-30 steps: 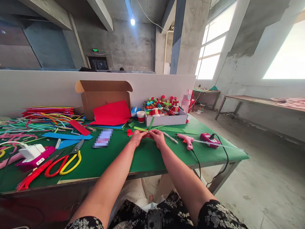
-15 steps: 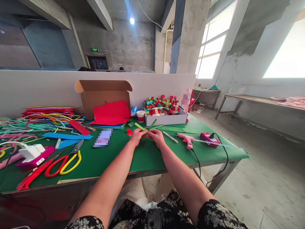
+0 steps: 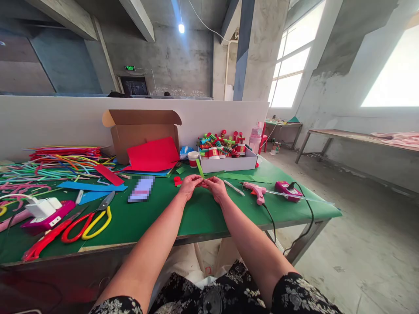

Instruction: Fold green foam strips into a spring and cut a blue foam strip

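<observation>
Between my fingertips a light green paper strip (image 3: 200, 168) stands up and leans left. My left hand (image 3: 191, 186) pinches its lower end, and my right hand (image 3: 215, 188) pinches it from the other side, so the tips nearly meet. The fingers hide the bottom of the strip. Small red pieces (image 3: 177, 181) lie just left of my left hand. Flat green paper strips (image 3: 245, 177) lie beyond my right hand, and a white pen (image 3: 233, 187) rests right beside it.
A pink glue gun (image 3: 257, 192) and a purple power socket (image 3: 288, 192) with a cable sit at right. Behind stand a paper cup (image 3: 193, 159) and a white box (image 3: 229, 164) of colourful figures. Scissors (image 3: 98, 218), a phone (image 3: 141, 189) and pipe cleaners (image 3: 65, 159) occupy the left.
Two crossed green strip ends showed above my fingers before; now one strip shows, more upright. My hands have drawn slightly closer together.
</observation>
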`<action>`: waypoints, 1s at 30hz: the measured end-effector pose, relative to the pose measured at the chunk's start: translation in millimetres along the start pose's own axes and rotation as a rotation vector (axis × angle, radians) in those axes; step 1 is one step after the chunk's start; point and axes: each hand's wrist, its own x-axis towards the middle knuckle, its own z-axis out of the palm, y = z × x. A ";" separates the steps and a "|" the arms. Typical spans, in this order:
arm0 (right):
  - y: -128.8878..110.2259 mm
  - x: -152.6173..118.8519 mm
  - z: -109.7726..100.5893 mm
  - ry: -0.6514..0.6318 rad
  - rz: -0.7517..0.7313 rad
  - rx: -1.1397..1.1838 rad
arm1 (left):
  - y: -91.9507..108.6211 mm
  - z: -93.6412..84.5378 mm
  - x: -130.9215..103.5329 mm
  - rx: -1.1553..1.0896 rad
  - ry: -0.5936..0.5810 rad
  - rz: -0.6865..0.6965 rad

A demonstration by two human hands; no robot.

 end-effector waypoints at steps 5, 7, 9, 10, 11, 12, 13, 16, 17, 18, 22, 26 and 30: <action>0.7 3.9 -3.8 0.013 0.024 0.058 | 2.5 -1.2 -1.0 -0.038 -0.002 -0.018; 1.6 5.3 -5.2 0.016 0.041 0.075 | 4.3 -0.1 -2.8 -0.044 -0.024 -0.030; 2.8 6.2 -6.1 0.018 0.059 0.085 | 5.9 0.9 -4.4 -0.056 -0.038 -0.033; 3.3 6.4 -6.4 0.018 0.065 0.089 | 6.6 1.2 -5.0 -0.064 -0.039 -0.032; 3.8 6.4 -6.6 0.018 0.070 0.094 | 7.1 1.3 -5.3 -0.069 -0.036 -0.032; 4.2 6.3 -6.7 0.016 0.074 0.097 | 7.4 1.2 -5.5 -0.070 -0.034 -0.033; 4.5 6.2 -6.7 0.013 0.076 0.100 | 7.6 1.0 -5.6 -0.066 -0.035 -0.036; 5.2 5.8 -6.2 0.001 0.081 0.104 | 7.4 0.6 -5.6 -0.053 -0.055 -0.053; 5.3 5.7 -5.8 -0.002 0.081 0.105 | 7.3 0.7 -5.6 -0.053 -0.057 -0.059; 5.3 5.6 -5.5 -0.004 0.080 0.106 | 7.0 0.8 -5.6 -0.053 -0.054 -0.064; 4.2 4.8 -4.2 -0.022 0.071 0.105 | 5.8 0.8 -4.6 -0.035 -0.037 -0.056; 2.3 2.9 -4.4 -0.049 0.060 0.092 | 3.7 -0.6 -2.6 -0.004 -0.024 -0.041; 2.2 1.8 -5.0 -0.061 0.036 0.069 | 1.5 -1.9 -1.7 0.001 -0.023 -0.027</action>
